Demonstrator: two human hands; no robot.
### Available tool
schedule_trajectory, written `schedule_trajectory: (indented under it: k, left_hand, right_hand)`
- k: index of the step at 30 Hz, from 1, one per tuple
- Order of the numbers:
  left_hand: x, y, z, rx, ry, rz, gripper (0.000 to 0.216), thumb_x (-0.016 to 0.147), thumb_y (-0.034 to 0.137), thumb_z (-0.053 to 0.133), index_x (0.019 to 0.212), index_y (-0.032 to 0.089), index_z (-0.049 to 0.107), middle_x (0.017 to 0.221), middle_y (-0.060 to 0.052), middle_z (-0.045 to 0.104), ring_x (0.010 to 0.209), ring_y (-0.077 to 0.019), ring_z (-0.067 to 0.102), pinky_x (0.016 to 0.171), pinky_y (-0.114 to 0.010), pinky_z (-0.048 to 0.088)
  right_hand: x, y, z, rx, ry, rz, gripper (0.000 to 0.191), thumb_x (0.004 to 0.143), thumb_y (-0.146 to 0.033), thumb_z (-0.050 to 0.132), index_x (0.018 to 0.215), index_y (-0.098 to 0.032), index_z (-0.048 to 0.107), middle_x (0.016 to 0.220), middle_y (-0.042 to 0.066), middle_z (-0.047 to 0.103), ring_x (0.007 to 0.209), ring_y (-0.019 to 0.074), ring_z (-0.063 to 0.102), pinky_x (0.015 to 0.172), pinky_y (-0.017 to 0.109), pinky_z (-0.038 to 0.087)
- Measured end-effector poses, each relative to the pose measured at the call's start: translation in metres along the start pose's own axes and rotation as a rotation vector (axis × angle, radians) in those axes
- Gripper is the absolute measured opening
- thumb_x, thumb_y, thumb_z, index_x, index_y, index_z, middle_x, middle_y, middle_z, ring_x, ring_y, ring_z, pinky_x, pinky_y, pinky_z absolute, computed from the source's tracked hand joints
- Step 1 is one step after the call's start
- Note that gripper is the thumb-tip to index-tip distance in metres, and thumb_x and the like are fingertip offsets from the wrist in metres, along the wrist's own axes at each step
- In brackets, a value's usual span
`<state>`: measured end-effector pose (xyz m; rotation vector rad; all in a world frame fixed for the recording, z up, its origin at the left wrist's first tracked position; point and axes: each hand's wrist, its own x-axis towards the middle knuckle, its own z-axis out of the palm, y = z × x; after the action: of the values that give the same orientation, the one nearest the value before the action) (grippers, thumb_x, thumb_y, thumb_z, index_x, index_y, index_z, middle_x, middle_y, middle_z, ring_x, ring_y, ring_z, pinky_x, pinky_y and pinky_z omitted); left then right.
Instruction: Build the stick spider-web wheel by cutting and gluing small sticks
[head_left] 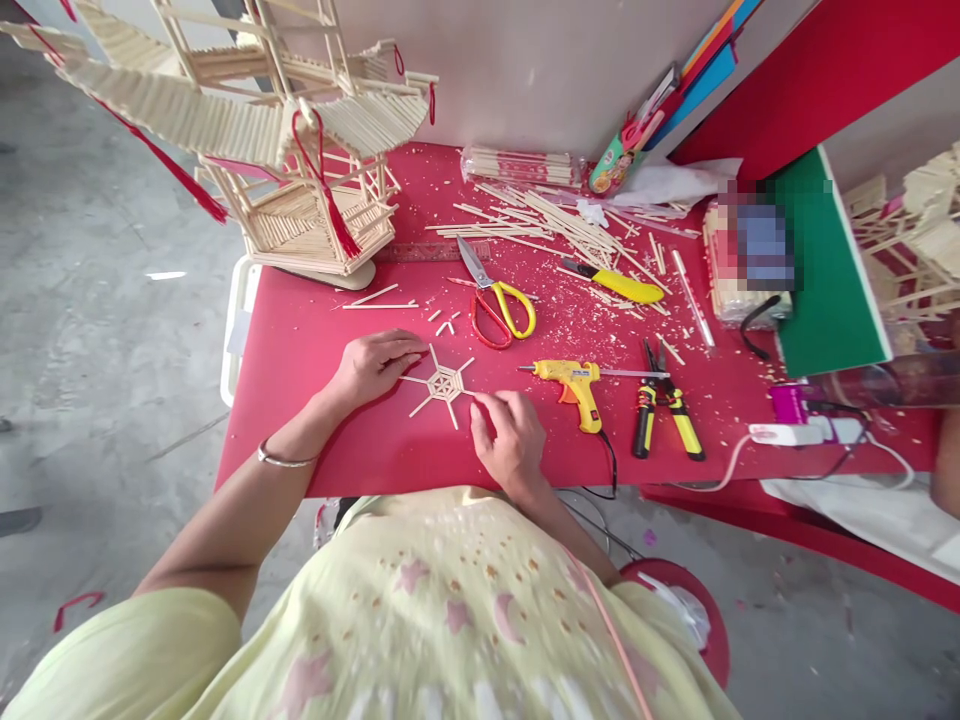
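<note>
A small six-spoked wheel of thin wooden sticks (445,384) lies flat on the red table, with hexagon rings around its centre. My right hand (510,440) is closed, thumb and forefinger pinching the tip of its right spoke. On the other side, my left hand (379,368) rests on the table with its fingers drawn together, close to the wheel's left and upper-left spoke tips. Whether those fingers grip anything is hidden. Just beyond the wheel are scissors (499,300) with one red and one yellow handle, and several short stick pieces (445,324).
A large stick-built pavilion model (315,220) with red tassels stands at the back left. Right of my hands lie a yellow glue gun (574,385), pliers (667,405) and a yellow-handled knife (619,283). Loose sticks (555,225) are heaped behind; a power strip (787,433) sits far right.
</note>
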<state>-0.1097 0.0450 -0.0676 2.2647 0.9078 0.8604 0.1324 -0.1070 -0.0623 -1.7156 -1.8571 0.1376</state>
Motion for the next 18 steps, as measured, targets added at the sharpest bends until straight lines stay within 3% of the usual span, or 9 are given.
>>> schedule_trajectory:
  k: [6,11,14,16,18]
  left_hand:
    - [0.003,0.004,-0.003,-0.013,0.061,-0.100,0.020,0.095,0.030,0.062,0.100,0.021,0.079,0.100,-0.009,0.077,0.092,-0.0198,0.072,0.085,-0.032,0.056]
    - [0.002,0.004,-0.004,0.018,0.219,-0.315,0.018,0.092,0.034,0.065,0.085,0.019,0.072,0.083,-0.004,0.073,0.074,-0.0155,0.065,0.072,-0.028,0.051]
    - [0.000,0.002,-0.006,0.072,0.260,-0.418,0.028,0.096,0.037,0.059,0.075,0.019,0.063,0.066,0.000,0.064,0.060,-0.0124,0.055,0.061,-0.026,0.043]
    - [0.000,0.001,-0.009,0.155,0.260,-0.419,0.040,0.099,0.041,0.053,0.066,0.020,0.053,0.059,0.001,0.055,0.056,-0.0118,0.049,0.058,-0.026,0.038]
    - [0.001,0.000,-0.012,0.275,0.287,-0.374,0.045,0.100,0.042,0.051,0.061,0.020,0.048,0.064,-0.002,0.056,0.059,-0.0126,0.049,0.060,-0.027,0.039]
  right_hand:
    - [0.002,0.000,0.005,-0.108,-0.027,0.033,0.028,0.101,-0.035,0.059,0.122,-0.021,0.070,0.103,0.008,0.067,0.097,0.0225,0.064,0.081,0.033,0.050]
    - [0.001,0.001,0.005,-0.061,-0.002,0.028,0.028,0.101,-0.034,0.058,0.124,-0.022,0.070,0.105,0.008,0.068,0.098,0.0212,0.064,0.082,0.032,0.051]
    - [-0.001,0.002,0.005,-0.013,0.019,0.012,0.025,0.101,-0.031,0.059,0.122,-0.023,0.071,0.104,0.008,0.068,0.097,0.0203,0.065,0.084,0.031,0.051]
    - [-0.001,0.002,0.004,0.015,0.029,-0.007,0.024,0.101,-0.029,0.059,0.121,-0.024,0.071,0.101,0.007,0.068,0.096,0.0199,0.065,0.084,0.031,0.052]
    - [-0.002,0.003,0.003,0.035,0.035,-0.028,0.024,0.101,-0.028,0.059,0.120,-0.024,0.072,0.099,0.007,0.069,0.095,0.0194,0.065,0.084,0.031,0.052]
